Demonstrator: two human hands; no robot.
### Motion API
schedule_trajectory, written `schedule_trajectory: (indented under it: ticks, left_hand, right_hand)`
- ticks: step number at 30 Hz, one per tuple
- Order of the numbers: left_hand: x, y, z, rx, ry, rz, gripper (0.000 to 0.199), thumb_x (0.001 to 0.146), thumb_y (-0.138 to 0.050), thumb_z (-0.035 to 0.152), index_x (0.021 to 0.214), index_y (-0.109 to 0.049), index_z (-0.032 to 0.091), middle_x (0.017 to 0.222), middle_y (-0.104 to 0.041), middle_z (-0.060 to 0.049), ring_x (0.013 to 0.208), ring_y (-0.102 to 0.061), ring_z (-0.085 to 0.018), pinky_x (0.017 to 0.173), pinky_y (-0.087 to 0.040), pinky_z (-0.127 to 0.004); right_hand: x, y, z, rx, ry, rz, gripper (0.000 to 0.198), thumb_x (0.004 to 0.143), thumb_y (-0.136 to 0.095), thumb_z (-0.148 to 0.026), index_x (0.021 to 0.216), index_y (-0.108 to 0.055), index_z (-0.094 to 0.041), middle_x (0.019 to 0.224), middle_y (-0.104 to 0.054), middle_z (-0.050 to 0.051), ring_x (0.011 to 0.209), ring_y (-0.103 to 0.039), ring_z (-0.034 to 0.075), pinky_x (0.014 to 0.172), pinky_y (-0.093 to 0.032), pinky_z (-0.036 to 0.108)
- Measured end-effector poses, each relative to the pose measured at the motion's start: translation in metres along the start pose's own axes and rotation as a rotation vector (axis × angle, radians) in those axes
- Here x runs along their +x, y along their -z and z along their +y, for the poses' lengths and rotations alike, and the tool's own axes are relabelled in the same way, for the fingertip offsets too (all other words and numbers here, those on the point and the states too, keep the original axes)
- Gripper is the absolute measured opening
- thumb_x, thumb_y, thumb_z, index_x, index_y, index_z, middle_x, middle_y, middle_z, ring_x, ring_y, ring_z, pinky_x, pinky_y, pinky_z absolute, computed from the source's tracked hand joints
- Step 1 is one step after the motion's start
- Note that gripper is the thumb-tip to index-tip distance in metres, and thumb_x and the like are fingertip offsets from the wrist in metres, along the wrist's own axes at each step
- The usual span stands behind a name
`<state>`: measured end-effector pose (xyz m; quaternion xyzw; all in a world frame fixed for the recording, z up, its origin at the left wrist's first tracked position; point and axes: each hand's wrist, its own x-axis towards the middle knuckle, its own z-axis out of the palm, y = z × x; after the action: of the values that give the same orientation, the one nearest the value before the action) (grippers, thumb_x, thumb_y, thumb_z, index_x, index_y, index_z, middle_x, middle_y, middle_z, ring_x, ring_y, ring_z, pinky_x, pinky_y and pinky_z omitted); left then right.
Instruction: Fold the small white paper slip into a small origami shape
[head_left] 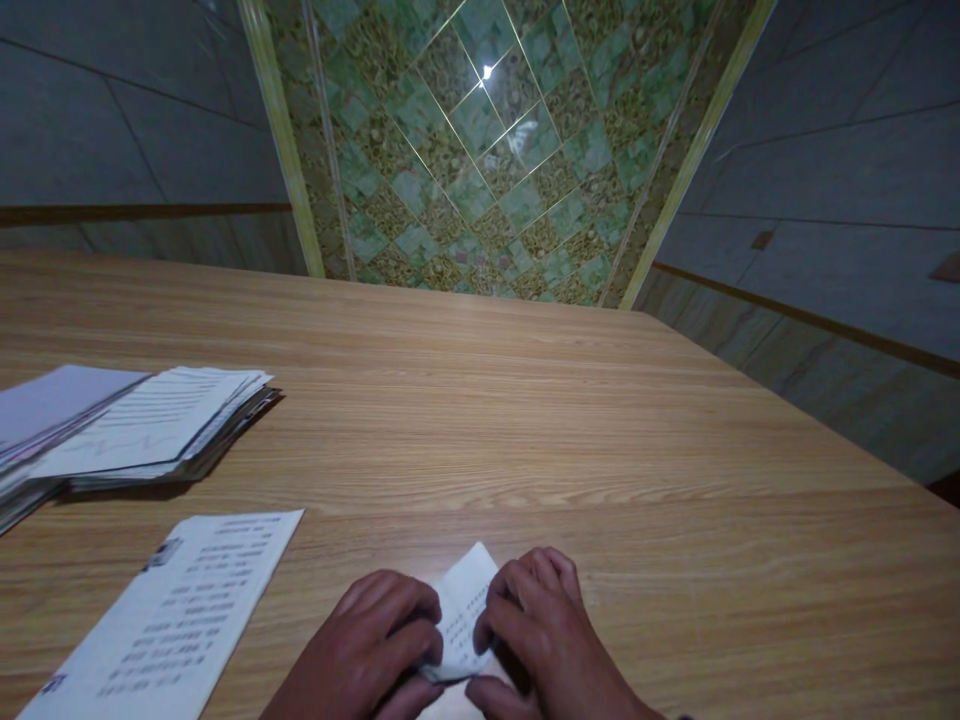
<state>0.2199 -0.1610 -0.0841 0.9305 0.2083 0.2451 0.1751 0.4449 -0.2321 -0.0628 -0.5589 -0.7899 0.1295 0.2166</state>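
Note:
Near the front edge of the view, a small folded sheet of printed paper [463, 612] lies between my two hands. My left hand [382, 640] grips its left side with bent fingers, the thumb low at the near fold. On the right side, my right hand [536, 625] has curled fingers on the paper and its thumb under the near edge. One pointed corner of the paper sticks up away from me. The lower part of the paper is partly hidden by the hands. To the left lies a flat printed sheet [180, 610], apart from both hands.
A stack of papers [150, 420], with an open booklet-like pile and a lilac sheet [64, 400], sits at the left. Everything rests on a wood-grain table [465, 420]. Beyond its far edge is a green and gold tiled surface [487, 150], with grey walls either side.

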Motion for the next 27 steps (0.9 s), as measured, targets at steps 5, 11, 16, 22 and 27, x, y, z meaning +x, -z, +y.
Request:
schedule_trajectory:
  ticks: [5, 11, 16, 22, 27]
  left_hand:
    - [-0.002, -0.002, -0.001, -0.01, 0.162, 0.002, 0.012, 0.099, -0.059, 0.03, 0.088, -0.062, 0.027, 0.102, -0.066, -0.003, 0.093, -0.064, -0.022, 0.08, -0.054, -0.032]
    - [0.0, 0.0, 0.003, 0.039, 0.26, 0.039, 0.013, 0.094, -0.062, 0.024, 0.081, -0.062, 0.025, 0.11, -0.066, -0.006, 0.102, -0.064, -0.027, 0.084, -0.057, -0.038]
    - [0.001, 0.002, 0.005, 0.101, 0.26, 0.043, 0.013, 0.091, -0.066, 0.024, 0.078, -0.063, 0.025, 0.114, -0.069, -0.008, 0.107, -0.066, -0.03, 0.085, -0.059, -0.042]
    - [0.002, -0.002, 0.003, 0.163, 0.242, 0.071, 0.013, 0.086, -0.07, 0.021, 0.077, -0.062, 0.025, 0.112, -0.07, -0.009, 0.103, -0.068, -0.032, 0.081, -0.059, -0.045]
    - [0.004, 0.001, 0.004, 0.168, 0.257, 0.083, 0.018, 0.084, -0.075, 0.023, 0.076, -0.059, 0.024, 0.107, -0.07, -0.008, 0.1, -0.069, -0.03, 0.077, -0.06, -0.042]
  right_hand:
    - [0.002, 0.002, -0.005, 0.091, -0.086, -0.018, 0.022, 0.077, -0.085, -0.019, 0.088, -0.067, -0.025, 0.097, -0.066, 0.0, 0.097, -0.058, 0.023, 0.09, -0.04, 0.039]
    - [0.002, -0.01, -0.004, 0.085, -0.111, 0.074, 0.017, 0.08, -0.076, -0.011, 0.082, -0.064, -0.023, 0.09, -0.064, 0.0, 0.093, -0.057, 0.022, 0.085, -0.04, 0.037]
    - [0.002, -0.02, -0.002, 0.116, -0.107, 0.18, 0.025, 0.071, -0.077, -0.004, 0.079, -0.062, -0.023, 0.087, -0.064, -0.002, 0.088, -0.056, 0.021, 0.082, -0.039, 0.036]
    - [0.003, -0.019, 0.0, 0.104, -0.12, 0.118, 0.027, 0.07, -0.078, -0.005, 0.082, -0.062, -0.023, 0.089, -0.064, 0.0, 0.089, -0.055, 0.022, 0.083, -0.039, 0.038]
    - [0.003, -0.013, 0.002, 0.08, -0.106, 0.004, 0.027, 0.077, -0.081, -0.012, 0.096, -0.067, -0.026, 0.097, -0.065, 0.002, 0.095, -0.055, 0.026, 0.085, -0.04, 0.04]
